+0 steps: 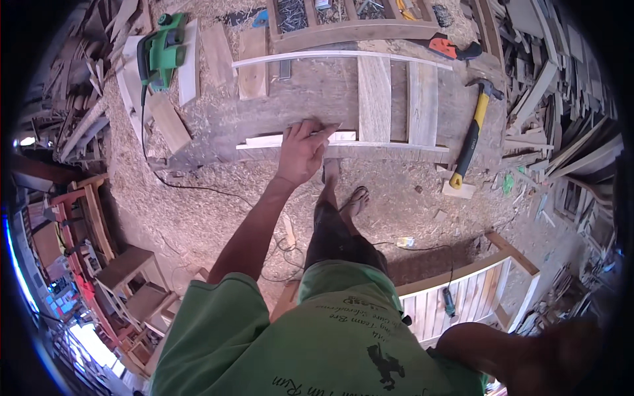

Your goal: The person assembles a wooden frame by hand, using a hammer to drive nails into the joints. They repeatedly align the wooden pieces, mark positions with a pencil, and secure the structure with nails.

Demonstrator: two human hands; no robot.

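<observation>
My left hand (pixel 302 150) reaches forward to the workbench (pixel 304 99). Its fingers are closed at the near edge of a wooden frame (pixel 343 146), on a short pale slat (pixel 264 140). A thin pencil-like thing (pixel 327 131) seems pinched in the fingers. The frame has a curved pale rail (pixel 297 58) at the back and two upright boards (pixel 374 99) between the rails. My right forearm (pixel 489 346) is bent at the lower right. Its hand is lost in the dark rim.
A green electric planer (pixel 163 49) with a black cord lies at the back left. Right of the frame lie a yellow-handled hammer (pixel 471 137) and an orange and black tool (pixel 450 47). A nail tray (pixel 310 16) sits behind. A slatted panel (pixel 462 290) and stools (pixel 125 267) stand on the sawdust floor.
</observation>
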